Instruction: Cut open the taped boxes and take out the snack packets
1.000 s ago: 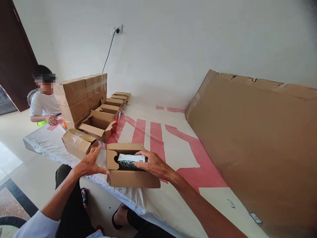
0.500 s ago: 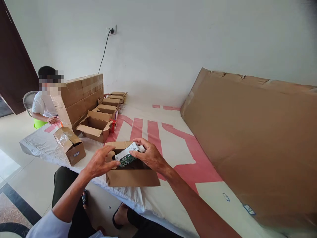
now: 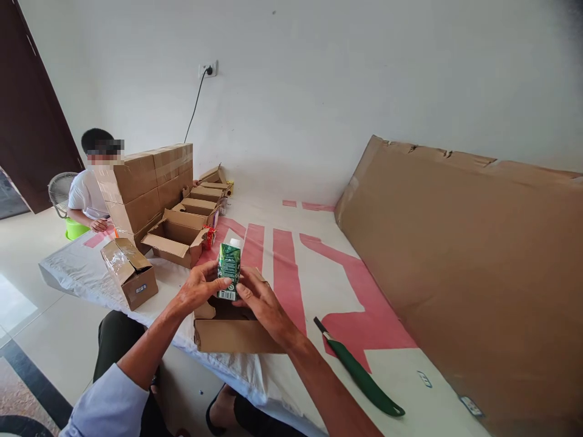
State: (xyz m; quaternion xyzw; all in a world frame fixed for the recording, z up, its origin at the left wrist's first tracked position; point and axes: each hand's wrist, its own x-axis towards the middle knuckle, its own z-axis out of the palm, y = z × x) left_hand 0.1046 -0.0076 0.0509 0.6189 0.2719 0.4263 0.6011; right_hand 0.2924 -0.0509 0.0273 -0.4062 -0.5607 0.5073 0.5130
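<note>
Between my two hands a small green drink carton (image 3: 228,273) with a white cap stands upright. My left hand (image 3: 200,288) grips it from the left, thumb across its front. My right hand (image 3: 259,297) closes on its lower right side, with thumb and fingers at the edge. Just below, an open cardboard box (image 3: 239,335) sits near the table edge; my hands and the carton cover part of its dark inside. A green-handled tool (image 3: 364,376), like a folding saw or knife, lies on the cloth beside my right forearm.
Stacked sealed boxes (image 3: 150,176) and a row of open boxes (image 3: 175,237) line the left. A taped box (image 3: 130,273) rests nearer. One person (image 3: 88,194) sits behind the stack. A large cardboard panel (image 3: 469,267) leans at right on the cloth-covered table (image 3: 328,282).
The carton has turned from tilted to upright, with its green face toward me. My right hand has shifted from its cap to its lower side. The green-handled tool has come into sight.
</note>
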